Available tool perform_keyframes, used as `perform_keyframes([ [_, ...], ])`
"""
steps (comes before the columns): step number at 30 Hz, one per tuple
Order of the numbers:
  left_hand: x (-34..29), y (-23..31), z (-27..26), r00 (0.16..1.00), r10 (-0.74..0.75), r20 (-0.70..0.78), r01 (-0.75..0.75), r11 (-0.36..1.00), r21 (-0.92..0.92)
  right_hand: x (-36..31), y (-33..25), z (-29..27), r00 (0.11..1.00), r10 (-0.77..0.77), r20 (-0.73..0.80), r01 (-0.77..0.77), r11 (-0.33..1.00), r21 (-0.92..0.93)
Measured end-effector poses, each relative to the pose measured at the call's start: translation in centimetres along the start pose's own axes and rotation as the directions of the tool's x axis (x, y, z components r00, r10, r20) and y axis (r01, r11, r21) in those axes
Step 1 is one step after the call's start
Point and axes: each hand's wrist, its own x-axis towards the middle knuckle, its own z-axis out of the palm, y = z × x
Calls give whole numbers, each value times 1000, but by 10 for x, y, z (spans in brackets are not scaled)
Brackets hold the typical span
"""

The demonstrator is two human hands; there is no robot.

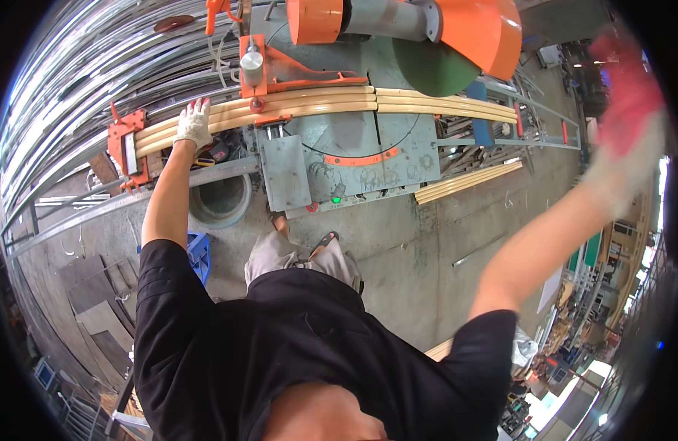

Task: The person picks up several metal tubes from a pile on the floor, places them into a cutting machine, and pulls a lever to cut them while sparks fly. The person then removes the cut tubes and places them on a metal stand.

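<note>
My left hand (194, 123), in a white knitted glove, lies with its fingers stretched out over several long tan profiles (309, 105) near their left end. That end meets an orange stop bracket (129, 149). A narrow gap splits the profiles on the saw table (420, 158), leaving shorter tan pieces (449, 106) right of it. An orange clamp with a silver cylinder (251, 67) stands over the longer part. My right hand (624, 110), in a red and white glove, is raised at the far right, away from the profiles; motion blur hides its fingers.
Over the table hangs an orange and grey saw head (475, 33) with a green disc (431, 66). More tan profiles (467, 181) lie low to the right of the table. Metal bars (81, 81) fill the left rack. A blue plastic stool (199, 253) and a round tub (221, 202) stand below my left arm.
</note>
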Motion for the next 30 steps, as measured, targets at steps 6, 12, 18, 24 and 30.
perform_keyframes([
  [6, 33, -7, -8, 953, 171, 252, -174, 985, -13, -349, 205, 8, -164, 967, 197, -791, -9, -611],
  [12, 41, -10, -10, 951, 253, 178, -246, 967, -61, -548, 313, 23, 190, 964, -187, -241, -139, -960],
  [18, 47, 1, -16, 939, 264, 220, -251, 964, -85, -544, 315, 21, 147, 967, -207, -206, -175, -963],
  [24, 37, -8, 7, 977, 212, 30, -208, 973, -95, -518, 281, 11, 103, 965, -240, -389, -183, -903],
  [30, -25, -3, -53, 976, 210, -63, -215, 973, -79, -545, 255, -50, 81, 985, -150, -332, -116, -936],
])
